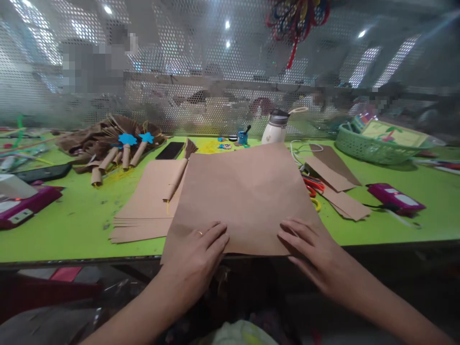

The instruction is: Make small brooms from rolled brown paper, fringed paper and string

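A large sheet of brown kraft paper (pixel 244 191) lies in front of me, its near side along the table's front edge. My left hand (pixel 201 254) rests on its near left part, fingers stretched out flat; a ring shows on one finger, and the thumb is hidden. On the near right part lies my right hand (pixel 309 249), fingers extended over the paper and its thumb apart, below the edge. Left of the sheet is a stack of brown paper sheets (pixel 143 196). A rolled paper piece with a pleated end and yellow string (pixel 175 181) lies on that stack.
Pleated brown paper pieces with blue shapes (pixel 127 139) pile up at back left. Behind stand a white bottle (pixel 275 129) and a black phone (pixel 170 150). Right are scissors (pixel 312 184), paper strips (pixel 345 203), a purple power strip (pixel 395 199) and a green basket (pixel 377 146).
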Demonstrator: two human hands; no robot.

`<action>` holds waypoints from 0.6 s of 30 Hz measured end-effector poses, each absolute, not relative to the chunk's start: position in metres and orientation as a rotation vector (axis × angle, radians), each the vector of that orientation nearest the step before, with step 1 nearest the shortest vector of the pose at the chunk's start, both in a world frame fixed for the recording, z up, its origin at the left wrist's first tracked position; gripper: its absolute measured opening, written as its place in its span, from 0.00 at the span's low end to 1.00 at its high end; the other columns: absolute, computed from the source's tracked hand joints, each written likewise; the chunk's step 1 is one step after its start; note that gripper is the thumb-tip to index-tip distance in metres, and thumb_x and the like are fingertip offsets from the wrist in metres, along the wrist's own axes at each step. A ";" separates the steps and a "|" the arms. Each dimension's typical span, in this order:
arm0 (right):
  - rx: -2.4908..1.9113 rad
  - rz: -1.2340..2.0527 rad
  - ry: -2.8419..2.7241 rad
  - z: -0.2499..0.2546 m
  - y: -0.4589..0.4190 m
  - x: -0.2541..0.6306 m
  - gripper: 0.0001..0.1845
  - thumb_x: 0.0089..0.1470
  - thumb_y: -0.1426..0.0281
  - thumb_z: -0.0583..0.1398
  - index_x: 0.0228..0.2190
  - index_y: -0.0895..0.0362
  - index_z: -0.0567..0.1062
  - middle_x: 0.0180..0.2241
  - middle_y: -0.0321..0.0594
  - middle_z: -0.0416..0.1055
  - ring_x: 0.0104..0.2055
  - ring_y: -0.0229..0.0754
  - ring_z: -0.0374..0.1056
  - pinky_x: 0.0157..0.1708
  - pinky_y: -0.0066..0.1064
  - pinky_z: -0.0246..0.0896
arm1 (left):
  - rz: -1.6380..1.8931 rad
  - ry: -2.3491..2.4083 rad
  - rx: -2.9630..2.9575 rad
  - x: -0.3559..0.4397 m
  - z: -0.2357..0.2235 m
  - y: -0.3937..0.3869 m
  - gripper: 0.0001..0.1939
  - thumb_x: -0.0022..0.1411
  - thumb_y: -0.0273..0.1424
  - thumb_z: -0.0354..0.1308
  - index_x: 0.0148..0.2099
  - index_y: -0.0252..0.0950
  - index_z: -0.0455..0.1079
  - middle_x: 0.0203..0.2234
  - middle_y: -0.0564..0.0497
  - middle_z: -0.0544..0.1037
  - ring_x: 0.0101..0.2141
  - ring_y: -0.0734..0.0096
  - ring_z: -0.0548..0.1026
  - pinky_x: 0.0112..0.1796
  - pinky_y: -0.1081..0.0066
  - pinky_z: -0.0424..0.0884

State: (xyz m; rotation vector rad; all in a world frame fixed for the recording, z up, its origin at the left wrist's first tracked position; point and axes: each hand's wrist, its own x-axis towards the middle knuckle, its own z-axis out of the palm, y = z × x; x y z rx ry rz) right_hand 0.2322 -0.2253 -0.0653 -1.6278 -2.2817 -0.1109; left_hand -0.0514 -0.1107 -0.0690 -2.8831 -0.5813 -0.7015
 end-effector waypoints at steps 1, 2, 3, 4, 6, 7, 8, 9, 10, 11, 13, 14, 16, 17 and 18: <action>-1.618 -0.118 -2.279 -0.069 -0.226 0.234 0.22 0.56 0.73 0.54 0.53 0.54 0.66 0.54 0.49 0.63 0.56 0.52 0.59 0.52 0.50 0.59 | -0.703 -0.573 -2.883 -0.051 -0.068 -0.110 0.16 0.63 0.22 0.43 0.48 0.30 0.69 0.47 0.38 0.73 0.49 0.60 0.70 0.44 0.59 0.72; -1.607 -0.120 -2.275 -0.071 -0.227 0.236 0.21 0.56 0.74 0.53 0.52 0.54 0.67 0.53 0.49 0.65 0.55 0.51 0.60 0.52 0.49 0.60 | -0.704 -0.562 -2.883 -0.051 -0.066 -0.110 0.16 0.63 0.22 0.43 0.48 0.31 0.70 0.47 0.39 0.73 0.49 0.60 0.71 0.44 0.59 0.72; -1.600 -0.117 -2.267 -0.073 -0.228 0.238 0.21 0.57 0.74 0.53 0.52 0.53 0.68 0.53 0.48 0.66 0.54 0.50 0.62 0.51 0.48 0.61 | -0.694 -0.557 -2.887 -0.053 -0.065 -0.109 0.16 0.63 0.22 0.44 0.48 0.32 0.70 0.47 0.39 0.73 0.49 0.60 0.70 0.44 0.59 0.72; -1.593 -0.116 -2.257 -0.073 -0.229 0.241 0.20 0.57 0.74 0.53 0.51 0.53 0.68 0.52 0.48 0.67 0.54 0.50 0.62 0.51 0.48 0.62 | -0.677 -0.561 -2.896 -0.055 -0.063 -0.109 0.17 0.62 0.22 0.43 0.48 0.33 0.70 0.47 0.40 0.73 0.49 0.60 0.70 0.44 0.58 0.72; -1.579 -0.106 -2.245 -0.072 -0.231 0.248 0.21 0.56 0.75 0.53 0.51 0.53 0.69 0.51 0.47 0.68 0.53 0.49 0.63 0.50 0.46 0.63 | -0.625 -0.593 -2.923 -0.061 -0.059 -0.108 0.19 0.62 0.21 0.43 0.50 0.35 0.69 0.48 0.41 0.72 0.49 0.60 0.70 0.45 0.58 0.71; -1.568 -0.096 -2.244 -0.071 -0.231 0.253 0.21 0.56 0.76 0.52 0.50 0.53 0.70 0.51 0.46 0.69 0.53 0.48 0.63 0.50 0.45 0.63 | -0.604 -0.611 -2.936 -0.065 -0.058 -0.107 0.19 0.62 0.21 0.43 0.50 0.36 0.69 0.48 0.42 0.73 0.49 0.60 0.69 0.45 0.58 0.71; -1.560 -0.084 -2.241 -0.070 -0.232 0.258 0.21 0.56 0.77 0.51 0.50 0.53 0.70 0.50 0.46 0.69 0.53 0.47 0.64 0.49 0.44 0.64 | -0.583 -0.629 -2.948 -0.070 -0.056 -0.105 0.20 0.61 0.20 0.43 0.51 0.36 0.69 0.48 0.43 0.73 0.49 0.61 0.70 0.46 0.59 0.71; -1.552 -0.072 -2.236 -0.069 -0.232 0.264 0.22 0.56 0.78 0.51 0.49 0.53 0.71 0.50 0.46 0.70 0.52 0.47 0.65 0.48 0.44 0.65 | -0.577 -0.644 -2.954 -0.075 -0.054 -0.104 0.20 0.61 0.20 0.43 0.51 0.36 0.69 0.47 0.44 0.74 0.49 0.61 0.70 0.46 0.60 0.71; -1.548 -0.055 -2.230 -0.068 -0.232 0.269 0.22 0.55 0.78 0.50 0.49 0.53 0.72 0.49 0.45 0.71 0.52 0.47 0.65 0.48 0.44 0.65 | -0.582 -0.659 -2.957 -0.081 -0.053 -0.101 0.20 0.61 0.20 0.43 0.50 0.36 0.69 0.47 0.44 0.74 0.48 0.62 0.71 0.46 0.61 0.71; -1.546 -0.034 -2.219 -0.067 -0.231 0.274 0.21 0.55 0.77 0.51 0.48 0.52 0.72 0.48 0.45 0.71 0.51 0.46 0.66 0.48 0.44 0.65 | -0.581 -0.680 -2.965 -0.086 -0.051 -0.098 0.20 0.61 0.20 0.43 0.50 0.36 0.69 0.46 0.44 0.75 0.47 0.63 0.72 0.45 0.63 0.71; -1.543 0.018 -2.176 -0.065 -0.229 0.283 0.19 0.55 0.76 0.52 0.46 0.52 0.74 0.46 0.44 0.73 0.50 0.46 0.67 0.48 0.44 0.65 | -0.584 -0.725 -2.995 -0.097 -0.046 -0.092 0.18 0.61 0.22 0.44 0.48 0.37 0.70 0.45 0.45 0.75 0.45 0.65 0.73 0.44 0.66 0.72; -1.541 0.053 -2.144 -0.065 -0.227 0.286 0.18 0.55 0.75 0.53 0.44 0.51 0.75 0.45 0.43 0.74 0.49 0.46 0.68 0.48 0.44 0.65 | -0.582 -0.742 -3.018 -0.102 -0.043 -0.088 0.18 0.61 0.23 0.45 0.47 0.37 0.71 0.45 0.46 0.76 0.45 0.66 0.74 0.44 0.67 0.72; -1.539 0.148 -2.063 -0.062 -0.223 0.291 0.14 0.54 0.71 0.55 0.40 0.50 0.77 0.41 0.41 0.76 0.46 0.46 0.70 0.48 0.44 0.65 | -0.583 -0.771 -3.067 -0.111 -0.038 -0.081 0.17 0.61 0.25 0.45 0.46 0.39 0.72 0.44 0.48 0.77 0.44 0.68 0.74 0.44 0.69 0.72; -1.548 0.208 -2.015 -0.061 -0.221 0.293 0.13 0.54 0.70 0.56 0.38 0.49 0.78 0.40 0.40 0.76 0.45 0.46 0.70 0.48 0.44 0.65 | -0.586 -0.794 -3.097 -0.114 -0.035 -0.077 0.16 0.61 0.25 0.46 0.45 0.40 0.73 0.43 0.48 0.77 0.43 0.69 0.75 0.44 0.70 0.72; -1.566 0.277 -1.962 -0.059 -0.219 0.294 0.12 0.53 0.68 0.57 0.37 0.48 0.79 0.39 0.39 0.77 0.45 0.47 0.70 0.48 0.43 0.65 | -0.591 -0.825 -3.131 -0.117 -0.033 -0.073 0.16 0.61 0.26 0.46 0.44 0.41 0.73 0.42 0.49 0.78 0.42 0.69 0.75 0.44 0.70 0.72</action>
